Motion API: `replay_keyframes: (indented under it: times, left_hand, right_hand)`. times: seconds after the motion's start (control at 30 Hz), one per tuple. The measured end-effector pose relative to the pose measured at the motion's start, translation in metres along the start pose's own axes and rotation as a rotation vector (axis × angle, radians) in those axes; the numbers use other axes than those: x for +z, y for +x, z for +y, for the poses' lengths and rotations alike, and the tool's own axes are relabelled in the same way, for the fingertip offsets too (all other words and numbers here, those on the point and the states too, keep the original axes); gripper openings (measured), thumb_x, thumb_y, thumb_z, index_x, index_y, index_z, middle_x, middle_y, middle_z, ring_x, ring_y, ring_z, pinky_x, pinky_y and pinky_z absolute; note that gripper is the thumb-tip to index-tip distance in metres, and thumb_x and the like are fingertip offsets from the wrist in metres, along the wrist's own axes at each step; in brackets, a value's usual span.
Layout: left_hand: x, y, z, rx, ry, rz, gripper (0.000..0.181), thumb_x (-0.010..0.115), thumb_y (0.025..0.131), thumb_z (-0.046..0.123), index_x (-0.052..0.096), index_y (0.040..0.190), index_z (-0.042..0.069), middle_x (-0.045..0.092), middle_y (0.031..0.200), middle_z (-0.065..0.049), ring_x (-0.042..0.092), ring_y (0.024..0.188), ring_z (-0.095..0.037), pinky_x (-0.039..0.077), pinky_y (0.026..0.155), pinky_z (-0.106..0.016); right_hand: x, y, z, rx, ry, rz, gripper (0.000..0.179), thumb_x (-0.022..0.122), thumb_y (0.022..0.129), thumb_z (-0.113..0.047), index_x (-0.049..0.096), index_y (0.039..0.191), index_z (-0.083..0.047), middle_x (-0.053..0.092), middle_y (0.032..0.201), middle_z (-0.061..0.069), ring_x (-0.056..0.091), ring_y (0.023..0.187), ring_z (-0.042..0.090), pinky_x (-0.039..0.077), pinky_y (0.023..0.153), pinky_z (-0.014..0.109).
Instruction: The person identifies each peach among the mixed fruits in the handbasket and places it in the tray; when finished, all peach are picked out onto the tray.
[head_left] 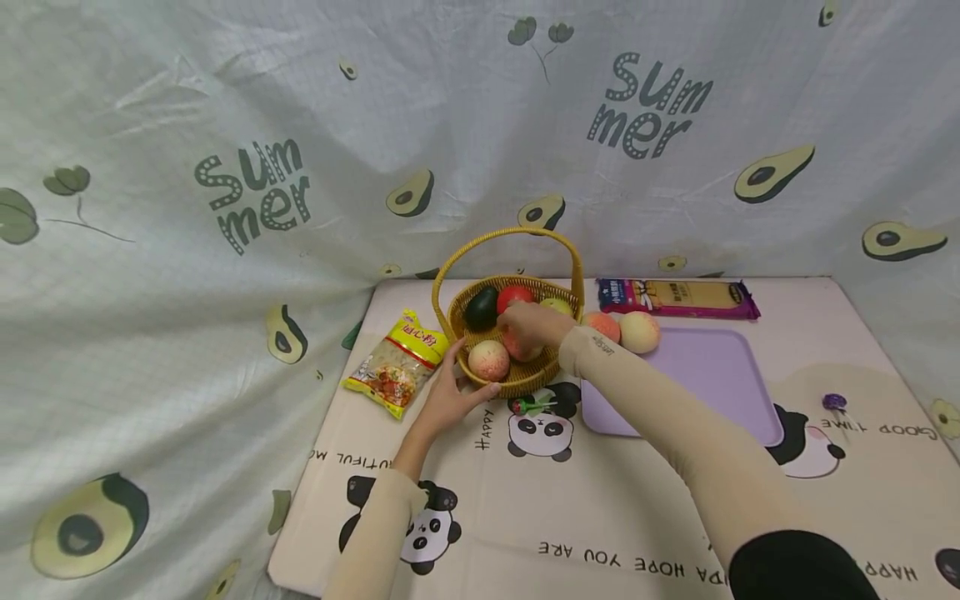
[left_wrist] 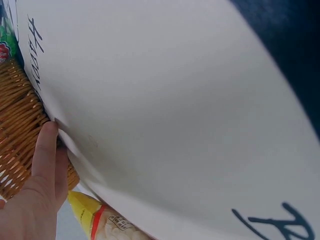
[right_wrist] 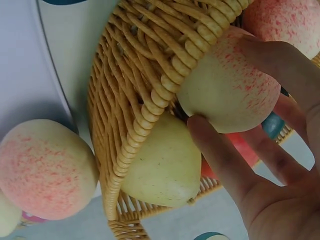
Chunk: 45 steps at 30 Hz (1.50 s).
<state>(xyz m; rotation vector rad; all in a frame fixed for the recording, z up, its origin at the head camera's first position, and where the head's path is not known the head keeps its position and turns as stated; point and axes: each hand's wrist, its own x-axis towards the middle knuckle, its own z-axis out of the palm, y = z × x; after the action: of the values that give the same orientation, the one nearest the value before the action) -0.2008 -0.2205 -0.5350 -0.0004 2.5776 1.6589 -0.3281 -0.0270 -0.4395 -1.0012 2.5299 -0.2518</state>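
A wicker basket [head_left: 534, 386] with a tall arched handle stands at the back of the table. My right hand [head_left: 536, 323] reaches inside it and holds a peach [right_wrist: 230, 90], thumb on one side and fingers on the other. Against the basket's near left side rests my left hand [head_left: 448, 402], its fingers straight along the wicker [left_wrist: 17, 107] in the left wrist view. Around the held peach lie a second peach [head_left: 488, 361], a dark green avocado-like fruit [head_left: 481, 309], a red fruit [head_left: 515, 295] and a yellow-green fruit [right_wrist: 162, 165].
Right of the basket, two more peaches [head_left: 640, 332] sit at the edge of a lilac tray [head_left: 712, 375]. Behind is a purple noodle-like packet [head_left: 678, 299]. A yellow food bag [head_left: 399, 364] lies left. Lollipops, one green [head_left: 531, 405] and one purple [head_left: 835, 402], lie on the table.
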Motion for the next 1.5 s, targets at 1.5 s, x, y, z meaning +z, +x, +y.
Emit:
replay_keyframes:
  times: [1.5]
  left_hand:
    - [0.0,0.002,-0.002,-0.011,0.032,-0.011,0.109,0.083,0.087,0.047,0.011,0.167,0.027,0.015,0.173,-0.011,0.037,0.152,-0.045,0.038,0.122,-0.058]
  right_hand:
    - [-0.048,-0.174,0.162,0.177,0.203,0.395,0.051,0.088,0.08,-0.015,0.069,0.125,0.001,0.066,0.126,0.027,0.059,0.111,0.042,0.053,0.092,0.06]
